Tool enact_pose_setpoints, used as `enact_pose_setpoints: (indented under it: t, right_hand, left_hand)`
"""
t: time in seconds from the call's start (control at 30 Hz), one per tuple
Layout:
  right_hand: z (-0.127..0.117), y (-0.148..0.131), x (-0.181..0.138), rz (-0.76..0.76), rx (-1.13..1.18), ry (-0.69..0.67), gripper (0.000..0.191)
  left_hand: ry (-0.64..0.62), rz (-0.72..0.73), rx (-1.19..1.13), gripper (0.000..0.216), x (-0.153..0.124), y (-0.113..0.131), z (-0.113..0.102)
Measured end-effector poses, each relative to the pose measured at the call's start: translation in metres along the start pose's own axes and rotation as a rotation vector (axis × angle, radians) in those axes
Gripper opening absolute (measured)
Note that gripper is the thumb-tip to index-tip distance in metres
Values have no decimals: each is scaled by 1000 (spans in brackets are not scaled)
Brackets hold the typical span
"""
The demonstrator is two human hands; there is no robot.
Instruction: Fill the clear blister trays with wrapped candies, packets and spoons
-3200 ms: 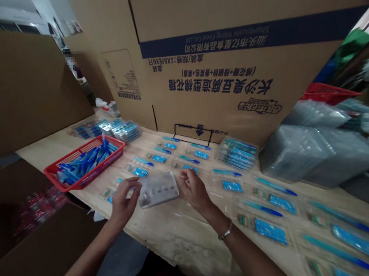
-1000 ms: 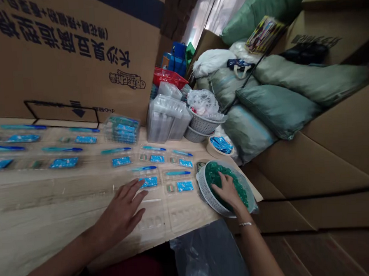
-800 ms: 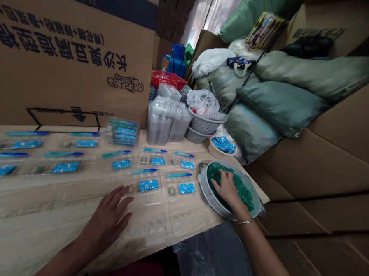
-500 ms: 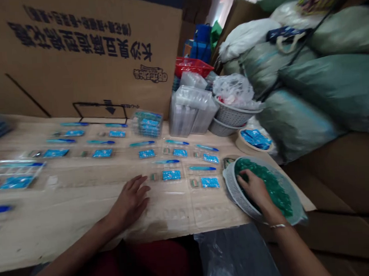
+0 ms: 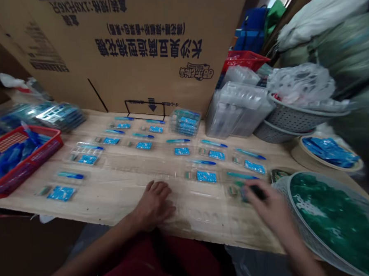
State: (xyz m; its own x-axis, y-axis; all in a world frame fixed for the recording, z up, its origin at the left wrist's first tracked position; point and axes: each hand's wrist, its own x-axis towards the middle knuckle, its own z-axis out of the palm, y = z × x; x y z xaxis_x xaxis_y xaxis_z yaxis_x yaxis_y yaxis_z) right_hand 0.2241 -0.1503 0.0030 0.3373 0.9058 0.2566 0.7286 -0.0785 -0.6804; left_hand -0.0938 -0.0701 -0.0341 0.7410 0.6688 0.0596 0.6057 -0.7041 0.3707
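Note:
My left hand (image 5: 154, 205) rests at the table's front edge, fingers loosely bent and apart, holding nothing, beside a clear plastic tray (image 5: 200, 201). My right hand (image 5: 268, 199), smeared by motion, is closed in a pinch over the rightmost tray of the front row. A small dark piece (image 5: 258, 192) shows at its fingertips, too blurred to name. That tray bears a blue pen (image 5: 244, 175) and an eraser-like block (image 5: 233, 190). To the left, another tray holds a pen (image 5: 203, 162) and a blue patterned packet (image 5: 206, 176). At the right stands a basket (image 5: 294, 198) of green wrapped pieces (image 5: 339, 212).
A red basket (image 5: 53, 140) of blue pens stands left. Stacked filled trays (image 5: 185, 122) and upright clear trays (image 5: 223, 115) line the back by a large carton (image 5: 156, 73). At right are grey baskets (image 5: 289, 122) and a tub of blue packets (image 5: 330, 151).
My right hand has left the green pieces and moved left over the front right tray, a small dark piece at its fingertips. The view has swung left; my left hand stays on the table.

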Motion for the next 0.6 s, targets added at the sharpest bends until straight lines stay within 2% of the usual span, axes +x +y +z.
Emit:
enact_pose_setpoints:
  t: [0.07, 0.13, 0.23, 0.33, 0.43, 0.53, 0.6]
  right_hand:
    - [50, -39, -1, -192, 80, -189, 14]
    - [93, -70, -1, -332, 57, -313, 14]
    - [131, -99, -1, -445, -14, -459, 15]
    - [138, -100, -1, -444, 37, -520, 20]
    - [130, -81, 1, -345, 144, -454, 19]
    - [121, -65, 1, -265, 130, -422, 16]
    - [120, -64, 0, -260, 106, -433, 14]
  left_hand:
    - [16, -16, -36, 27, -3, -5, -2]
    - [51, -33, -77, 26, -7, -11, -3]
    - [142, -109, -112, 35, -17, -21, -9]
    - [154, -182, -146, 39, -28, -30, -19]
    - [115, -204, -213, 39, -34, -37, -25]
    - [133, -215, -272, 32, -31, -42, -24]
    - [145, -240, -279, 23, -24, -43, -20]
